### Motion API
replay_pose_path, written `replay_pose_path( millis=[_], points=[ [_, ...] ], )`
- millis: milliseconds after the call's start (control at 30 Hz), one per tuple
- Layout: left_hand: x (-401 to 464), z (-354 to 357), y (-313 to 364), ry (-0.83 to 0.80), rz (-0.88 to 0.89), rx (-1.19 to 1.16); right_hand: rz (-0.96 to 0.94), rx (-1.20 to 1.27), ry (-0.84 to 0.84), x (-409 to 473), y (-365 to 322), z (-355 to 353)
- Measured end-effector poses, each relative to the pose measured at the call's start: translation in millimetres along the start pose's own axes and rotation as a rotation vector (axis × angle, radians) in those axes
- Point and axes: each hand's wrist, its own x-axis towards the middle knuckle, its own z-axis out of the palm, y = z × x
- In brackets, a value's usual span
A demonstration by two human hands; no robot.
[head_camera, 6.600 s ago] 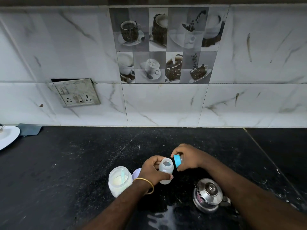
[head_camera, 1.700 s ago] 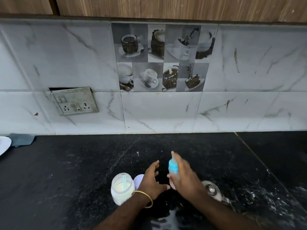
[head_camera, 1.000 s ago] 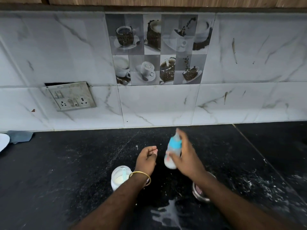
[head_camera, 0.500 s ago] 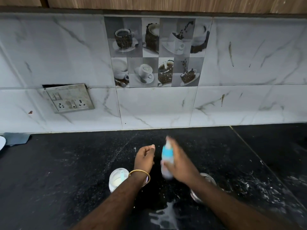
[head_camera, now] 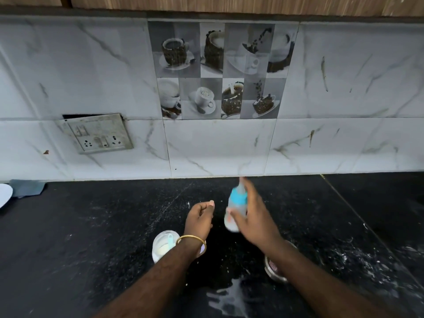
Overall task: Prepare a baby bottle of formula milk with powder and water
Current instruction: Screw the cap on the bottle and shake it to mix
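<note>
My right hand (head_camera: 254, 219) grips a small baby bottle (head_camera: 236, 207) with a blue collar and teat, held above the black counter and blurred by motion. The bottle's body looks milky white. My left hand (head_camera: 199, 218), with a gold bangle on the wrist, hovers just left of the bottle, fingers loosely curled and holding nothing. An open jar of white powder (head_camera: 164, 246) with a pale blue scoop inside stands on the counter under my left forearm. A steel pot (head_camera: 276, 270) sits partly hidden beneath my right forearm.
The black stone counter (head_camera: 103, 226) is dusted with white specks and has a wet patch (head_camera: 229, 299) near the front edge. A white plate (head_camera: 4, 195) and a grey cloth (head_camera: 26, 187) lie at the far left. A socket plate (head_camera: 101, 134) hangs on the tiled wall.
The blue collar went onto the bottle and my left hand let go. My right hand has lifted the bottle and moves it up and down, blurred. The left hand stays curled beside it.
</note>
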Motion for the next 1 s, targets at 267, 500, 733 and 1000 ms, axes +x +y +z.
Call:
replay_pose_path(
  millis=[267, 500, 733, 1000],
  points=[
    [-8.2, -1.4, -3.3, -0.013, -0.001, 0.001, 0.092, -0.131, -0.267, -29.4, 12.8, 10.8],
    [-7.7, -1.4, -3.0, 0.002, -0.002, 0.020, -0.017, -0.073, 0.047, -10.2, -0.6, 10.2],
    [-2.7, -0.8, -1.7, 0.017, -0.021, 0.004, -0.086, 0.105, 0.287, 6.2, -16.1, -2.6],
    [-6.1, 0.1, -1.7, -0.019, -0.012, -0.007, -0.022, -0.027, 0.054, -8.8, 1.4, 2.0]
  ],
)
